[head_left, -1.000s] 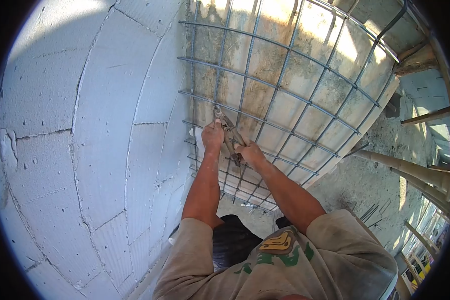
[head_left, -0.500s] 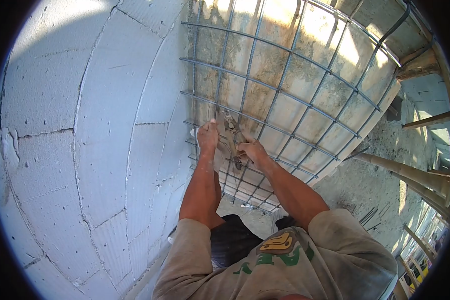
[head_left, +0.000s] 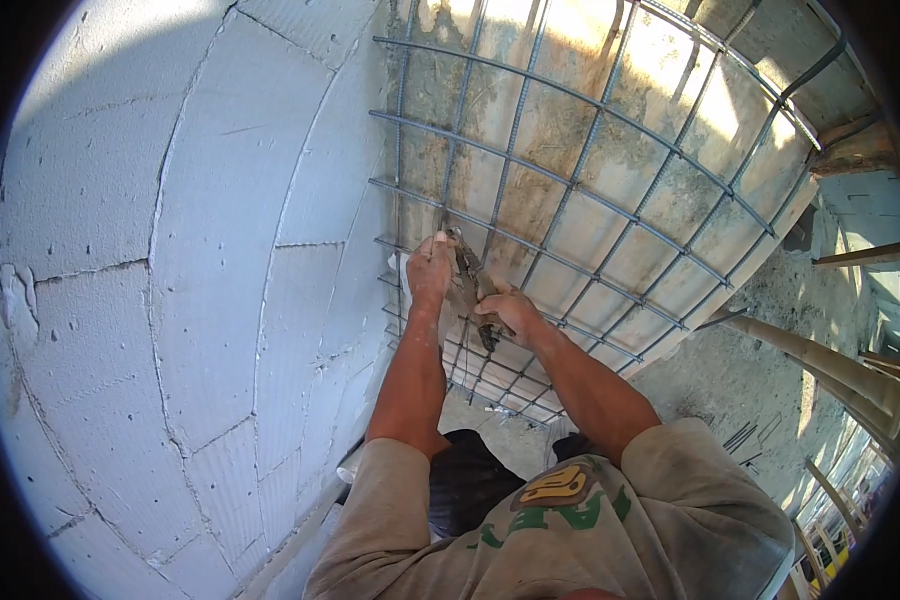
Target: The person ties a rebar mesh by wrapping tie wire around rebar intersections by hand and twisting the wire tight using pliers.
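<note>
A grid of ribbed steel rebar (head_left: 574, 186) stands in front of a stained board (head_left: 530, 215). At the grid's lower left, my left hand (head_left: 428, 272) is closed, thumb up, beside a rebar crossing; whatever its fingers pinch is hidden. My right hand (head_left: 510, 309) is wrapped around the lower part of a dirty, elongated hand tool (head_left: 469, 265), whose exact kind I cannot make out. The tool's upper end lies close to my left fingertips, and its dark lower end sticks out below my right hand.
A white block wall (head_left: 210, 210) rises close on the left, and short rebar ends reach toward it. To the right, wooden poles (head_left: 820, 355) slant over a rough concrete floor (head_left: 705, 375). Thin rods (head_left: 740, 437) lie on that floor.
The grid and both hands appear shifted slightly right in the view. The tool stays between my hands, with its lower end a little lower and further right.
</note>
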The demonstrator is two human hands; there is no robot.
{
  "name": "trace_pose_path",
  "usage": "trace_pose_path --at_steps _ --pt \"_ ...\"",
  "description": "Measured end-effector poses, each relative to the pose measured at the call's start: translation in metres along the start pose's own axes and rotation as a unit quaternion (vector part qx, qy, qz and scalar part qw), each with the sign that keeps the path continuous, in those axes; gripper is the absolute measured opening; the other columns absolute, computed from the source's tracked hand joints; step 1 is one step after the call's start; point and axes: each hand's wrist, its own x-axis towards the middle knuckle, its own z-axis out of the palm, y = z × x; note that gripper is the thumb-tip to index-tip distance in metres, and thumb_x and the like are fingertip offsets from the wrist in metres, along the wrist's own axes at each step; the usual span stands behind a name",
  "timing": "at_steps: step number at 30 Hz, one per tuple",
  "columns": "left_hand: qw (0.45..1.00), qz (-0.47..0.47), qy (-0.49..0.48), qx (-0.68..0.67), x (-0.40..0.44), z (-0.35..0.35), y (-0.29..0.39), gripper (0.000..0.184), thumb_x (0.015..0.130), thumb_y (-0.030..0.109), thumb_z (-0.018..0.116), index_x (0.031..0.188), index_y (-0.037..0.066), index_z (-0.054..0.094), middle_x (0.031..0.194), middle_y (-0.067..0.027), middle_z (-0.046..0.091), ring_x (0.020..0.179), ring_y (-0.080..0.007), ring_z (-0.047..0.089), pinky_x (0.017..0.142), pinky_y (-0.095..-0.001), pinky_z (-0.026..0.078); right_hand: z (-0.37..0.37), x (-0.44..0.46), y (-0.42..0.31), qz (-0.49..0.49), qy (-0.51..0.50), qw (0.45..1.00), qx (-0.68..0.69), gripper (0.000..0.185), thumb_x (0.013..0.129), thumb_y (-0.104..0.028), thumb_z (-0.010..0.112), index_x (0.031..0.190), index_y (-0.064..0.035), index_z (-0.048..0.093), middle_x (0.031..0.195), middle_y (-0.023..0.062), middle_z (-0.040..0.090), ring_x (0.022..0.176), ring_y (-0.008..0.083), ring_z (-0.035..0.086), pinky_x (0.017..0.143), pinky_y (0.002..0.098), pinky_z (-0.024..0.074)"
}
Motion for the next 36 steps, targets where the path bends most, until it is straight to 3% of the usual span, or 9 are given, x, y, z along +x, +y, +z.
trace_pose_path --at_steps 5,13,16,19,22,25,28,31,36 --pt "0.99 -0.116 -0.023 -0.074 0.004 -0.021 -0.009 0.038 0.094 0.036 0.049 0.084 0.004 0.065 0.05 0.0007 0.047 0.042 -0.0093 0.046 0.041 -0.0251 0.036 0.018 0.017 0.004 -0.036 0.001 0.998 0.043 0.017 0.074 -0.005 0.059 0.087 -0.01 0.05 0.078 -0.0003 0.052 0.071 0.0116 0.051 0.064 0.0254 0.041" --pt "0.995 -0.084 -0.02 -0.056 0.011 -0.026 -0.012 0.037 0.093 0.037 0.049 0.085 0.004 0.065 0.051 0.0008 0.048 0.043 -0.0085 0.047 0.042 -0.0245 0.036 0.032 0.017 0.001 -0.03 0.027 0.999 0.014 0.02 0.072 -0.006 0.061 0.085 -0.0116 0.048 0.077 0.0003 0.052 0.064 0.0107 0.048 0.057 0.0225 0.0364" --pt "0.993 -0.092 -0.025 -0.064 0.01 -0.023 -0.008 0.037 0.093 0.037 0.049 0.085 0.004 0.065 0.051 0.0008 0.048 0.043 -0.0086 0.047 0.042 -0.0244 0.036 0.035 0.026 0.012 -0.096 0.042 0.994 0.014 0.024 0.07 -0.004 0.062 0.087 -0.0106 0.047 0.076 0.0022 0.052 0.061 0.0119 0.05 0.053 0.0251 0.0394" --pt "0.992 -0.104 -0.022 -0.062 0.006 -0.025 -0.004 0.037 0.093 0.036 0.049 0.085 0.004 0.066 0.052 0.0009 0.048 0.043 -0.0087 0.047 0.042 -0.0242 0.036 0.042 0.015 0.004 -0.046 0.035 0.998 0.021 0.022 0.076 0.001 0.057 0.092 -0.0067 0.044 0.085 0.0072 0.053 0.074 0.0182 0.06 0.058 0.0289 0.0489" --pt "0.992 -0.108 -0.022 -0.064 0.007 -0.024 -0.003 0.037 0.093 0.036 0.05 0.085 0.004 0.066 0.052 0.0011 0.047 0.043 -0.0089 0.047 0.042 -0.024 0.036 0.045 0.021 0.007 -0.06 0.067 0.99 -0.109 0.023 0.077 0.0 0.058 0.095 -0.0055 0.044 0.089 0.0091 0.054 0.072 0.0188 0.061 0.058 0.0312 0.051" --pt "0.988 -0.124 -0.029 -0.087 0.005 -0.025 0.003 0.036 0.093 0.035 0.05 0.085 0.003 0.066 0.052 0.0013 0.047 0.043 -0.0088 0.047 0.042 -0.0241 0.037 0.055 0.021 0.006 -0.047 0.1 0.992 -0.058 0.027 0.077 -0.001 0.059 0.099 -0.0049 0.044 0.088 0.0098 0.055 0.071 0.0189 0.061 0.056 0.0316 0.0505" --pt "0.987 -0.128 -0.035 -0.087 0.002 -0.028 0.012 0.036 0.094 0.034 0.049 0.086 0.003 0.066 0.052 0.0013 0.047 0.044 -0.0087 0.047 0.043 -0.0244 0.037 0.06 0.025 0.009 -0.011 0.12 0.993 -0.009 0.019 0.079 -0.008 0.06 0.094 -0.004 0.049 0.077 0.008 0.055 0.063 0.018 0.058 0.053 0.0316 0.0482" --pt "0.985 -0.135 -0.043 -0.096 -0.001 -0.03 0.02 0.036 0.094 0.034 0.049 0.086 0.003 0.066 0.052 0.0014 0.047 0.044 -0.0085 0.047 0.043 -0.0245 0.037 0.049 0.04 0.01 0.14 0.033 0.99 0.014 0.013 0.082 -0.016 0.06 0.081 -0.0053 0.053 0.064 0.0051 0.053 0.054 0.0169 0.054 0.048 0.0316 0.0445" --pt "0.984 -0.141 -0.038 -0.105 -0.002 -0.028 0.019 0.036 0.094 0.035 0.049 0.086 0.003 0.066 0.052 0.0017 0.046 0.044 -0.0083 0.046 0.043 -0.0243 0.037 0.054 0.042 0.014 0.129 0.081 0.988 0.002 0.021 0.085 -0.023 0.059 0.071 -0.0081 0.053 0.057 0.0019 0.047 0.047 0.0152 0.048 0.045 0.0306 0.0406"
